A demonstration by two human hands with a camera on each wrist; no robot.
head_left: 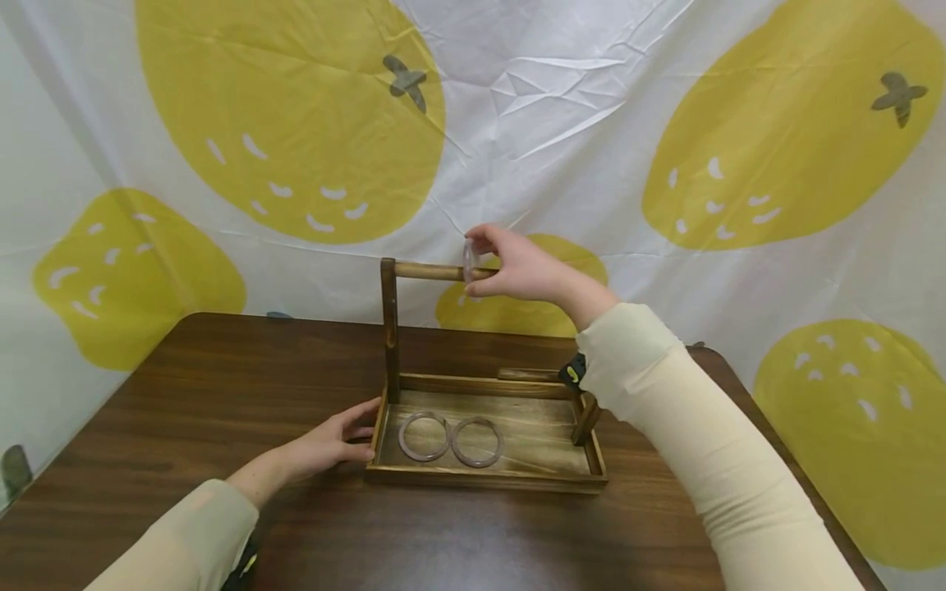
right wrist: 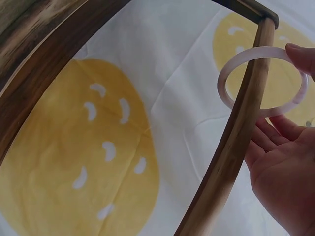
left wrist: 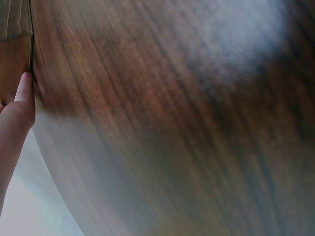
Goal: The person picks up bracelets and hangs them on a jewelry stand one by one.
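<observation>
My right hand pinches a pale translucent bangle between thumb and fingers. In the right wrist view the wooden handle bar passes through this ring. The bar tops a brown wooden tray; its left post stands upright, while my sleeve hides much of the right post. Two similar bangles, a left one and a right one, lie side by side in the tray. Against the tray's left end rest the extended fingers of my left hand.
Beneath the tray is a dark brown wooden table with rounded far corners. Behind it hangs a white cloth printed with large yellow fruit. A wooden strip shows at the tray's back edge, partly behind my right sleeve.
</observation>
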